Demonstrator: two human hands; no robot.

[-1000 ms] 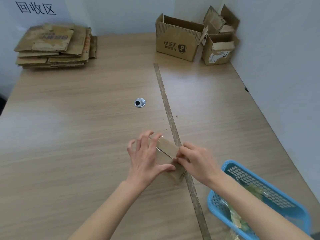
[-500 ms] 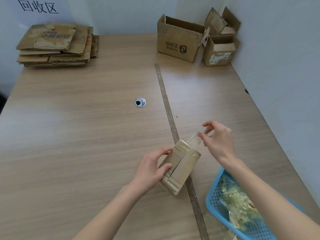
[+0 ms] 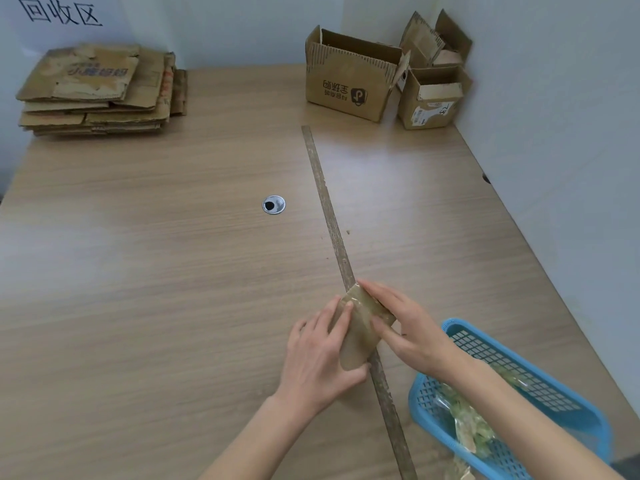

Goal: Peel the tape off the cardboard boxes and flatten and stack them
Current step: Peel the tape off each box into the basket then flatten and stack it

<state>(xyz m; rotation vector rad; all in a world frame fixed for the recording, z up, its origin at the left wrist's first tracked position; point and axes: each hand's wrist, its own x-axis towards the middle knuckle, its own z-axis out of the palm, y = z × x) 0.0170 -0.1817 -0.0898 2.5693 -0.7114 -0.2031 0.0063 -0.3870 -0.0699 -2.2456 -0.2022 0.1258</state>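
A small brown cardboard box (image 3: 360, 327) with shiny clear tape on it is held just above the table, near its front and over the dark strip. My left hand (image 3: 322, 358) grips its left side and near end, fingers curled over the top. My right hand (image 3: 405, 327) holds its right side, with fingers laid along the far end and thumb on the taped face. A pile of flattened cardboard (image 3: 100, 88) lies at the far left corner. Three unflattened boxes stand at the far right: a large one (image 3: 349, 84), a small one (image 3: 429, 98) and another (image 3: 436, 39) behind it.
A blue plastic basket (image 3: 512, 386) holding crumpled peeled tape sits at the front right, close under my right forearm. A long dark strip (image 3: 329, 216) runs down the wooden table. A metal cable hole (image 3: 274, 204) is mid-table. Walls close off the back and right.
My right hand, which was lifted to the right pinching a tape end off the box, has come back down onto the box. The box has turned in my left hand.
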